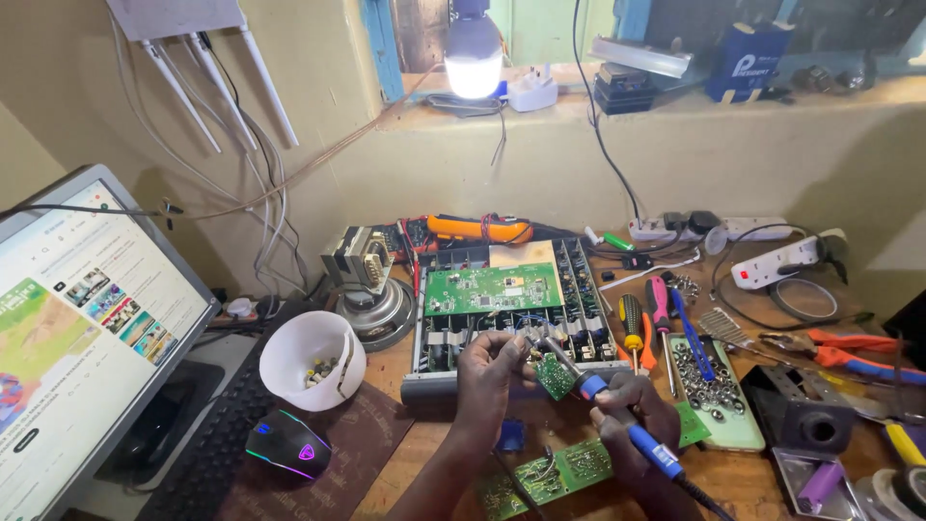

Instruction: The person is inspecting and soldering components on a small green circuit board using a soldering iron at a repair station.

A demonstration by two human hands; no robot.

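Left hand [490, 365] pinches small green board [556, 376] just front of open chassis [511, 318]; right hand [632, 420] fingers wrapped round soldering iron [617, 417], tip on board.

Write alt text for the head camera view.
The left hand holds a small green circuit board while the right hand touches a blue-handled soldering iron to it. Behind them sits an opened electronics chassis, with screwdrivers to its right.
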